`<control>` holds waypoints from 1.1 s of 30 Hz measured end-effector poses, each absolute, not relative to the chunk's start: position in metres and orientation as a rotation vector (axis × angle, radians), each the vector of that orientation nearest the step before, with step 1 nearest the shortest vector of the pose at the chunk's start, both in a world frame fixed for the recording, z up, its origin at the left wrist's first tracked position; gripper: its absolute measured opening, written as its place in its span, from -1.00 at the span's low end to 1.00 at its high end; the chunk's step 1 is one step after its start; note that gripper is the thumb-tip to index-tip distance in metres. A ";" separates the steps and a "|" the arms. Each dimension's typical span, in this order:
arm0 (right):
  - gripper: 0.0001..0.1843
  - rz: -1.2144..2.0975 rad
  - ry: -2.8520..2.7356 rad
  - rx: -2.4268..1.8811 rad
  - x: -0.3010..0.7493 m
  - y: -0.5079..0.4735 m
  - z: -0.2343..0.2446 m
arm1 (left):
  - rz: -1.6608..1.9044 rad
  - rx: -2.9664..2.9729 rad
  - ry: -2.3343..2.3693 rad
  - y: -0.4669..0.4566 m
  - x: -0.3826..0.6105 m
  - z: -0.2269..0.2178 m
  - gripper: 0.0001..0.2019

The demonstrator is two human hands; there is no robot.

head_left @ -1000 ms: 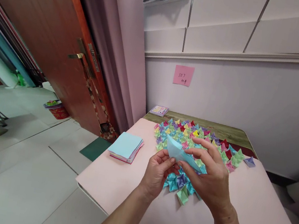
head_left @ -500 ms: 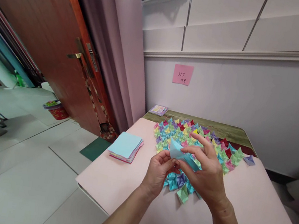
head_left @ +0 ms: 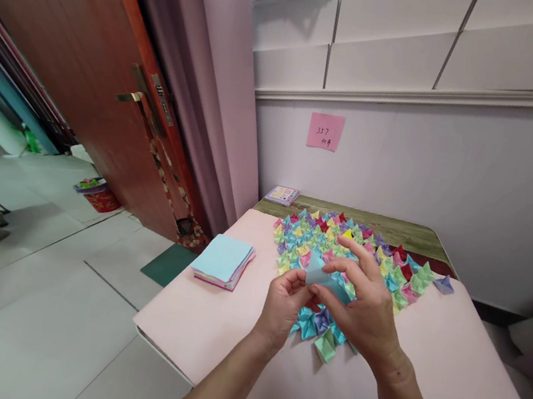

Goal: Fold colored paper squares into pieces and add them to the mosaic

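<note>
Between my two hands is a light blue sheet of origami paper [head_left: 316,271], partly folded and raised above the table. My left hand [head_left: 284,303] pinches its lower left edge between thumb and fingers. On the other side, my right hand [head_left: 365,303] grips it with the thumb below and fingertips on the fold, the index finger lifted away. Beneath and behind the hands spreads a mass of small folded paper pieces [head_left: 311,234] in many colours. A green folded piece [head_left: 325,346] lies at its near edge. My hands hide some of the pieces.
A stack of square paper [head_left: 223,260], light blue on top, lies left on the pink-covered table [head_left: 236,329]. A small pack [head_left: 282,194] rests at the back corner. One purple piece [head_left: 444,285] lies far right. A pink note [head_left: 325,132] hangs on the wall; a wooden door [head_left: 115,68] stands left.
The blue paper's raised corner has shifted slightly right and tilted between my fingers. Both hands keep their hold in nearly the same place.
</note>
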State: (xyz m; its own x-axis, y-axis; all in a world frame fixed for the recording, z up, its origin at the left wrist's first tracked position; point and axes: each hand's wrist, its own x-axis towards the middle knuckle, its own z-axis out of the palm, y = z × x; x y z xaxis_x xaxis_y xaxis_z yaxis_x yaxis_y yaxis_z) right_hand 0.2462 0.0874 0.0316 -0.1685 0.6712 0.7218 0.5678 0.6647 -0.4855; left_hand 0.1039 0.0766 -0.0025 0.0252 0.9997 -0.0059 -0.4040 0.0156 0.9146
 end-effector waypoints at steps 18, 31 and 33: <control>-0.80 -0.050 -1.856 -0.941 0.249 0.094 0.023 | 1.310 1.038 1.008 0.070 0.103 0.008 -0.69; -0.67 -0.341 -1.923 -0.800 0.251 0.099 0.023 | 1.200 0.926 0.982 0.064 0.099 0.016 -0.59; -0.65 -0.380 -1.964 -0.820 0.251 0.098 0.024 | 1.196 0.919 0.973 0.064 0.098 0.016 -0.59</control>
State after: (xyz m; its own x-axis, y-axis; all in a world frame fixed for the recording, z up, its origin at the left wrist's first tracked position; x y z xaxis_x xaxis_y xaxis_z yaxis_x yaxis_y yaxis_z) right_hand 0.2510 0.0980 0.0243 -0.3329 0.3906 0.8582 0.6828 0.7276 -0.0663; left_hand 0.0981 0.0640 0.0156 0.0983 0.9888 -0.1121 -0.3104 0.1375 0.9406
